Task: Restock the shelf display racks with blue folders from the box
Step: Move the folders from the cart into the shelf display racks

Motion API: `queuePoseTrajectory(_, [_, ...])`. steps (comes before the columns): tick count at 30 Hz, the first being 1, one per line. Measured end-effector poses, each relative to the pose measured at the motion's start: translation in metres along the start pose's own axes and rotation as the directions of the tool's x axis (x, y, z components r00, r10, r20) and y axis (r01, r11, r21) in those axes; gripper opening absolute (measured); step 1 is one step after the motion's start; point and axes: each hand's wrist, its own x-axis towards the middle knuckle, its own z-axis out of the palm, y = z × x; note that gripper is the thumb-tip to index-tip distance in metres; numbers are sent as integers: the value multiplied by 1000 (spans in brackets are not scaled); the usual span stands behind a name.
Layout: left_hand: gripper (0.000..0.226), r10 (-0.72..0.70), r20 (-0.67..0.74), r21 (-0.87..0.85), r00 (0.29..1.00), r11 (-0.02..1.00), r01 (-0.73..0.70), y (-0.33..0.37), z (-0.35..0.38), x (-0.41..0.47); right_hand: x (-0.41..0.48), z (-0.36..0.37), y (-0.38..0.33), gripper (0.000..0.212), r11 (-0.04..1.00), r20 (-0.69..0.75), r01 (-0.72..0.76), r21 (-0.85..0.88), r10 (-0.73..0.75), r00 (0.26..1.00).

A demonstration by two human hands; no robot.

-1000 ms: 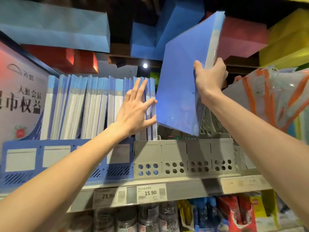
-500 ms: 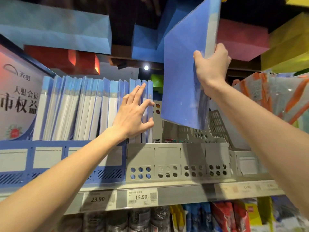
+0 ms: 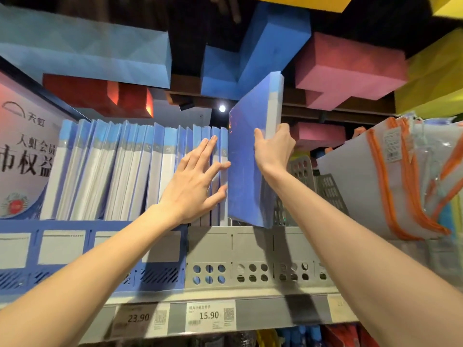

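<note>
- Left fingers [image 3: 208,151]: straight and spread, laid flat on the spines of the last shelved folders. My left hand [image 3: 195,186] grips nothing.
- Right fingers [image 3: 285,134]: curled round the white spine edge of one blue folder [image 3: 246,171], with the thumb on its near cover. My right hand [image 3: 273,149] grips it about mid-height.
- Blue folder: nearly upright, top leaning toward 1 o'clock. It is just beside the end of the row, at 3 o'clock from my left hand. Its lower edge is level with the rim of the grey rack [image 3: 250,249]. I cannot tell whether it is seated inside.
- Row of folders [image 3: 130,171]: standing spines out, from the blue rack [image 3: 62,249] at 9 o'clock into the grey rack's first slot.
- Price tags, 6 o'clock: 23.90 [image 3: 140,318] and 15.90 [image 3: 210,315].
- Orange-trimmed pouches [image 3: 390,186]: 3 o'clock.
- Printed sign [image 3: 22,151]: 9 o'clock.
</note>
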Motion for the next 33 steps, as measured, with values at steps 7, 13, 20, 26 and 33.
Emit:
queuePoseTrajectory(7, [54,23,36,33,999,999,-24,-1,-2,-1,2,21,16,35,999,-5,-5,33,5,1000])
queuePoseTrajectory(13, [53,33,30,63,999,997,-35,-4,-1,-2,1,35,25,42,998,-8,-44,34,44,999])
queuePoseTrajectory(20, [53,32,18,80,999,996,-33,-5,1,-1,1,42,35,39,997,-38,-38,67,40,998])
queuePoseTrajectory(26, [53,21,21,90,1000,996,-23,-4,2,-1,-15,47,42,45,985,-3,-74,154,75,997])
queuePoseTrajectory(33, [54,4,40,106,999,994,-8,-3,0,-2,-44,37,58,45,960,210,-152,235,102,972])
